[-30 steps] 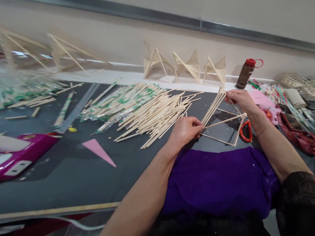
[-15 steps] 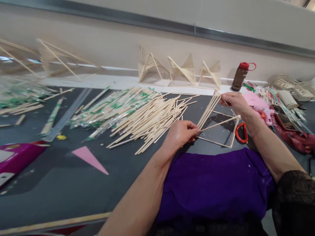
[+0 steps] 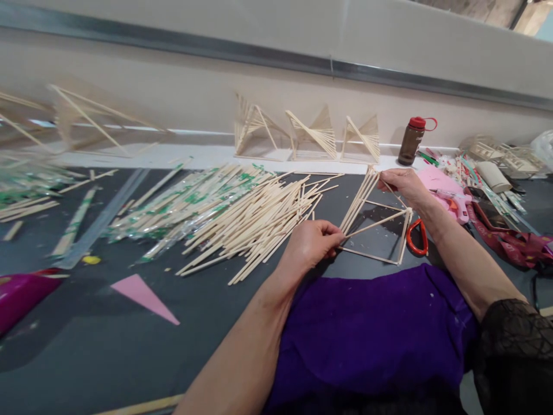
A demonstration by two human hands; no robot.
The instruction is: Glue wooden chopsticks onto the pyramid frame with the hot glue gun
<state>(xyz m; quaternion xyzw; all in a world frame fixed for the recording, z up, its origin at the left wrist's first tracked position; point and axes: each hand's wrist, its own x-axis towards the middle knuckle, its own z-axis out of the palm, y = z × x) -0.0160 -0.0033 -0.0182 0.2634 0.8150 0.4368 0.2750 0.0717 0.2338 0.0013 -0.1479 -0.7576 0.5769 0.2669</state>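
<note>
A small open frame of thin wooden sticks (image 3: 377, 260) stands on the dark table in front of me, with several sticks fanned side by side along its left face. My left hand (image 3: 313, 242) pinches the lower left end of these sticks between thumb and fingers. At the upper end of the fan, my right hand (image 3: 401, 183) is closed on the stick tips near the frame's top. Its fingertips partly hide what they grip. Just right of the frame lies a red-orange scissors handle (image 3: 417, 237); a large pile of loose sticks (image 3: 259, 222) spreads to the left.
Along the wall stand finished-looking twisted stick models (image 3: 313, 135) and a red-capped bottle (image 3: 411, 141). A pink glue gun (image 3: 455, 202) lies right. Bagged sticks (image 3: 173, 202), a clear ruler (image 3: 103, 225), a pink paper triangle (image 3: 144, 298) and a purple object (image 3: 26, 297) lie left. Purple cloth (image 3: 375, 334) is nearest me.
The view has shifted slightly, so most things sit a little lower and further left. Both hands keep their grip on the stick frame, with little other visible change.
</note>
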